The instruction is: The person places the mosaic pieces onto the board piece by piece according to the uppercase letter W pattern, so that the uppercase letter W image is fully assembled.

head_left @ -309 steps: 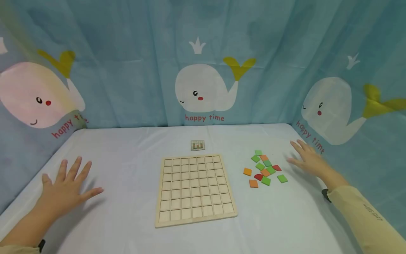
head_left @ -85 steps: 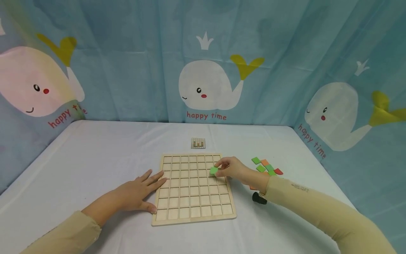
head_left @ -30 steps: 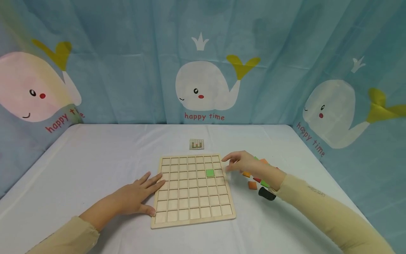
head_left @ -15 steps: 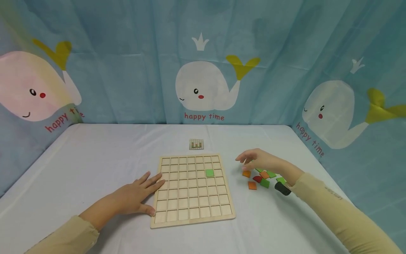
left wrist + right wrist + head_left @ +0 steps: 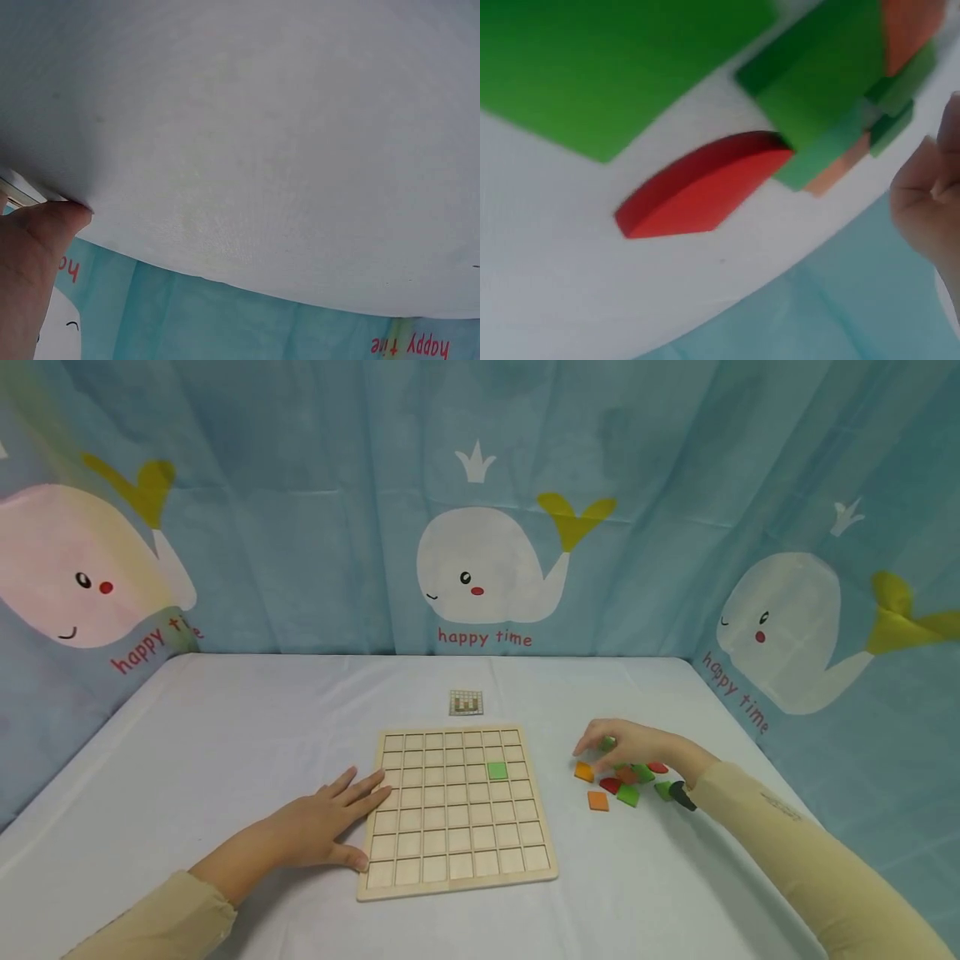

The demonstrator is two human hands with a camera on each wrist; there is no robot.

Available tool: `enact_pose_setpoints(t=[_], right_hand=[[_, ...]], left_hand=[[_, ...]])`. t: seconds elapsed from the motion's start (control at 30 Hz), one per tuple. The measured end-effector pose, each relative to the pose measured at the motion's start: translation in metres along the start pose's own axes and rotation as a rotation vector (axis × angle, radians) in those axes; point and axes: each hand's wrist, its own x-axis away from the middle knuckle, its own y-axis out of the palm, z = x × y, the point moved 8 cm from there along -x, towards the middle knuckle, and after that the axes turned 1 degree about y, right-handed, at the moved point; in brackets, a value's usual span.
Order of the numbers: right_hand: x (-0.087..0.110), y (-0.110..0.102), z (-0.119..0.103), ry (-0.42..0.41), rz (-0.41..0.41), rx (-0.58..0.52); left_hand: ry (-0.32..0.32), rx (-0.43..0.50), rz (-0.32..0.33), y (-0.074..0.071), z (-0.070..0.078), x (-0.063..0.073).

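Note:
A pale wooden grid board (image 5: 461, 839) lies on the white table, one green square tile (image 5: 497, 771) seated in a cell at its upper right. Spread fingers of my left hand (image 5: 315, 822) rest on the board's left edge, the thumb at its lower left corner. My right hand (image 5: 637, 745) hovers over the loose tiles right of the board, fingers bent downward and thumb apart from them. Beneath it are a green tile (image 5: 608, 743) and an orange tile (image 5: 584, 771). In the right wrist view a red rounded piece (image 5: 697, 187) lies beside green and orange tiles.
Behind the board lies a small printed pattern card (image 5: 466, 702). Another orange square (image 5: 597, 801), a red piece (image 5: 610, 786) and a green tile (image 5: 628, 795) are nearest the front of the pile. A blue whale-print curtain (image 5: 300, 568) hangs behind the table.
The green tile, earlier pinched over the board by my right hand, now sits in a cell. That hand has moved right to the pile. My left hand came onto the board's edge and stays.

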Motion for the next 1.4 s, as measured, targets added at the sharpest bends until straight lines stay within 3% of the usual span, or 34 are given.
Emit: enact_pose_setpoints(t=[0.37, 1.0, 1.4], right_hand=[[-0.006, 0.006, 0.008, 0.016, -0.072, 0.110], [-0.006, 0.006, 0.016, 0.136, -0.026, 0.135], [0.000, 0.004, 0.007, 0.130, 0.051, 0.084]], left_hand=[[-0.006, -0.002, -0.002, 0.000, 0.000, 0.000], [-0.003, 0.003, -0.004, 0.000, 0.000, 0.000], [0.005, 0.024, 0.001, 0.001, -0.002, 0.000]])
